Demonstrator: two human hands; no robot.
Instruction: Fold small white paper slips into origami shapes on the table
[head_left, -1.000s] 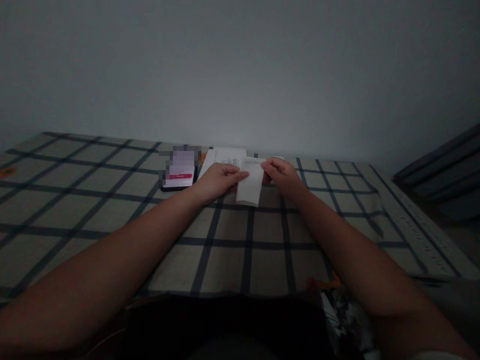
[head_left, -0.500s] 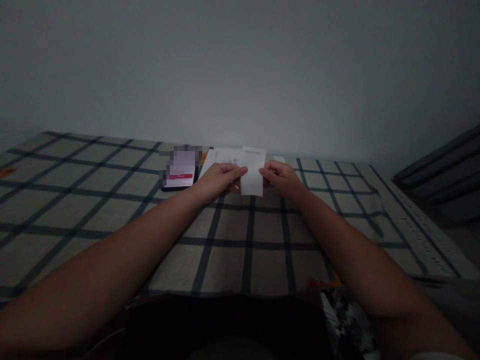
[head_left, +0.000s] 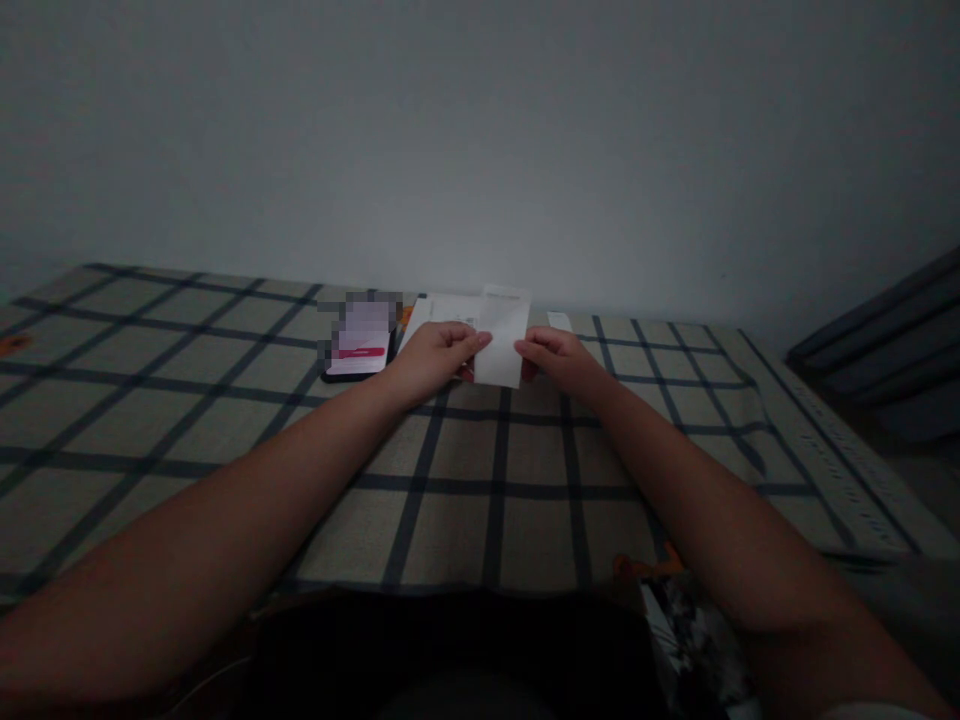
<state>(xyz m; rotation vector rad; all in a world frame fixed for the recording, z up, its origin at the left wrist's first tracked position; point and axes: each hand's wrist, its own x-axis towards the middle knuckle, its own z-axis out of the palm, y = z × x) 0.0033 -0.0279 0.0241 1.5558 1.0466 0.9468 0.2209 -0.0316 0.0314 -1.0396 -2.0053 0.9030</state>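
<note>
A small white slip of paper [head_left: 501,335] stands nearly upright between my two hands, far across the checked cloth. My left hand [head_left: 439,357] pinches its left edge with thumb and fingers closed. My right hand [head_left: 559,357] pinches its right edge the same way. Behind the slip a larger white printed sheet [head_left: 447,310] lies flat on the cloth, partly hidden by my left hand.
A phone [head_left: 361,340] with a lit screen lies left of the sheet. A small white scrap [head_left: 559,320] lies behind my right hand. The plaid cloth [head_left: 465,470] runs to a plain wall. Dark folded fabric [head_left: 885,350] sits at the right edge.
The slip hung folded over and drooping a second ago; now it is flattened out and held upright, a little higher. Both hands stayed in place at its edges.
</note>
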